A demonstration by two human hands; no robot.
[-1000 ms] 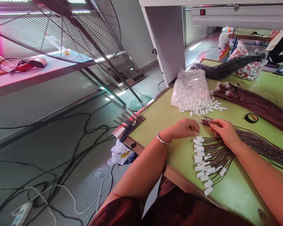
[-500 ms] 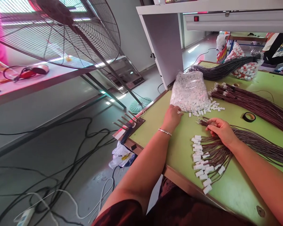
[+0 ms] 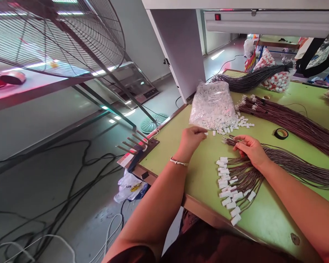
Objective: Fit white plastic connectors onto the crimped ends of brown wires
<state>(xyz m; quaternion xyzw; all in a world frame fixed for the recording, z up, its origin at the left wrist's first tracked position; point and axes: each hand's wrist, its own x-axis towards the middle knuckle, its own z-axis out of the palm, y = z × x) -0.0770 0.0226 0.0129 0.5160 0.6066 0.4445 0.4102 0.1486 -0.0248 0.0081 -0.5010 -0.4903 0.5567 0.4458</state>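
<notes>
My left hand (image 3: 192,139) pinches a small white connector (image 3: 205,134) between thumb and fingers, just in front of the clear bag of white connectors (image 3: 214,104). Loose white connectors (image 3: 230,128) lie at the bag's open end. My right hand (image 3: 249,149) is closed around a bundle of thin brown wires, whose silvery tips (image 3: 225,140) point toward my left hand. Below it, brown wires with white connectors fitted on their ends (image 3: 224,182) fan out on the green table (image 3: 208,197).
More brown wire bundles (image 3: 293,118) and a roll of black tape (image 3: 281,134) lie to the right. Dark wires (image 3: 246,82) and a bag of red-and-white parts (image 3: 279,80) are behind. Metal prongs (image 3: 131,143) stick out at the left table edge, near a large fan (image 3: 79,40).
My left hand has drawn back a little from the bag with a white connector in its fingertips. The view has shifted slightly to the right. My right hand keeps its grip on the wires.
</notes>
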